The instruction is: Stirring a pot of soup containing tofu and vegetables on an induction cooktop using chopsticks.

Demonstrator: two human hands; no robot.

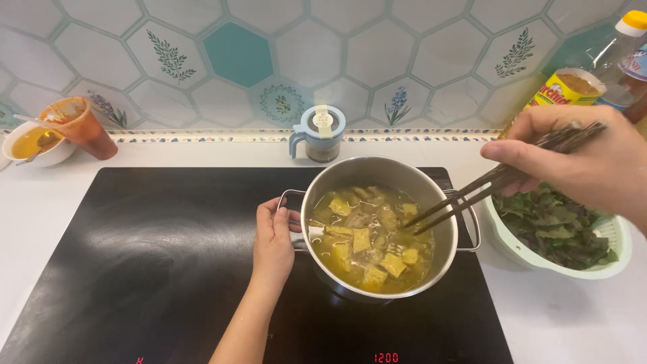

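A steel pot (431, 195) stands on the black cooktop (155, 263), filled with yellow broth and tofu cubes (371, 246). My left hand (273, 239) grips the pot's left wire handle (291, 197). My right hand (579, 158) holds a pair of dark chopsticks (472, 195) at upper right, slanting down to the left. Their tips dip into the broth at the pot's right side.
A pale green bowl of dark leaves (559, 232) sits right of the pot. At the back stand a small blue-lidded jar (318, 133), an orange cup (81, 125), a white bowl with yellow liquid (34, 143), a yellow packet (566, 87) and a bottle (623, 50).
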